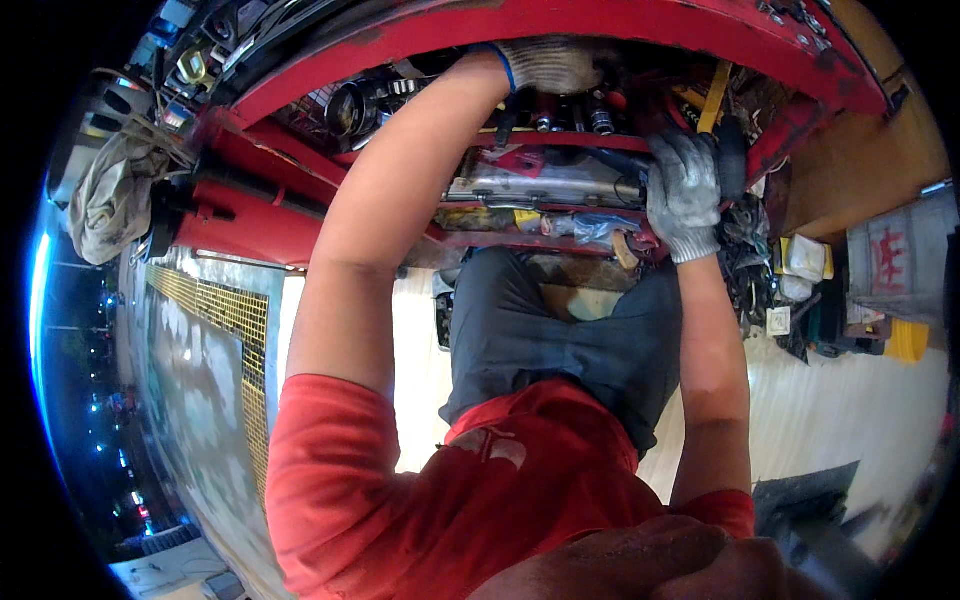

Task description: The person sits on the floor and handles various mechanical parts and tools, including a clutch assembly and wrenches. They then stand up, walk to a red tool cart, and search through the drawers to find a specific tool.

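One left hand [555, 66] is reaching under the thick red rim of a steel tool cart [400, 42], its knitted, blue-edged glove disappearing into shadow at the fingertips (whether they are closing on anything, the view is not showing). The right hand [684, 190], wearing a grey-coated glove with a ribbed cuff, is lying over the right end of a red rail [580, 140], fingers together and slightly bent, apparently steadying the reach; whether it is gripping the metal, one cannot tell. Smooth, cylindrical chrome sockets [602, 122] are gleaming just below the left glove, probably sitting there for easy picking, while a dark round ring [348, 108] is resting farther left. Crumpled blue plastic [605, 228] is lying lower down, and limp beige cloth [115, 195] is hanging at the cart's left, likely for handy wiping.
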`<state>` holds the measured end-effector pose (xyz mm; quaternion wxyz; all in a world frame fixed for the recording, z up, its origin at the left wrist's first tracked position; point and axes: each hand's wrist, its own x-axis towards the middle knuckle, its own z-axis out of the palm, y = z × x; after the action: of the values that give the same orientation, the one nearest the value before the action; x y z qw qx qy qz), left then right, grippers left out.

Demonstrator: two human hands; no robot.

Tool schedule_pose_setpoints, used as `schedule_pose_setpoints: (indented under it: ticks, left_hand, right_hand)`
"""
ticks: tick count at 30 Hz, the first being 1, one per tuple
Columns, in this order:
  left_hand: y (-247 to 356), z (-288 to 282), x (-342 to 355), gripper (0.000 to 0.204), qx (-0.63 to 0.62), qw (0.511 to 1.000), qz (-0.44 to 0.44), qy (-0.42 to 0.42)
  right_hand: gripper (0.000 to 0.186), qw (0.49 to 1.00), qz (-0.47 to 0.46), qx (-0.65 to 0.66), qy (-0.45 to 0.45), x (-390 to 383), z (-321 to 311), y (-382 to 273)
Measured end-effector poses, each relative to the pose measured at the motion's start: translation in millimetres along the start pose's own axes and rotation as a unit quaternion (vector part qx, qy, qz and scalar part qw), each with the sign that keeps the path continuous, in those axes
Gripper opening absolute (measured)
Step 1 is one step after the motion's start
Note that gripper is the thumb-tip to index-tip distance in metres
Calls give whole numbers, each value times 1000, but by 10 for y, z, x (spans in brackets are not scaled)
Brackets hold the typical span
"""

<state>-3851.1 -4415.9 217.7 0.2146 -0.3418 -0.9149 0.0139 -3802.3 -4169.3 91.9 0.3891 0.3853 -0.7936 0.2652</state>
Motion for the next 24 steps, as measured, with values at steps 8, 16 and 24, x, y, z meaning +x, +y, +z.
schedule_pose_setpoints:
  ticks: [8,16,24]
  left_hand:
    - [384,208,413,39,104,987,-27,-116]
    - [385,501,444,38,-4,988,-104,-115]
    - [357,651,504,38,16,984,-111,-137]
  right_hand:
    - [40,999,22,1,38,-11,31,-87]
    - [39,983,159,74,-51,11,-387,-310]
    - [40,889,311,334,-27,130,-709,-387]
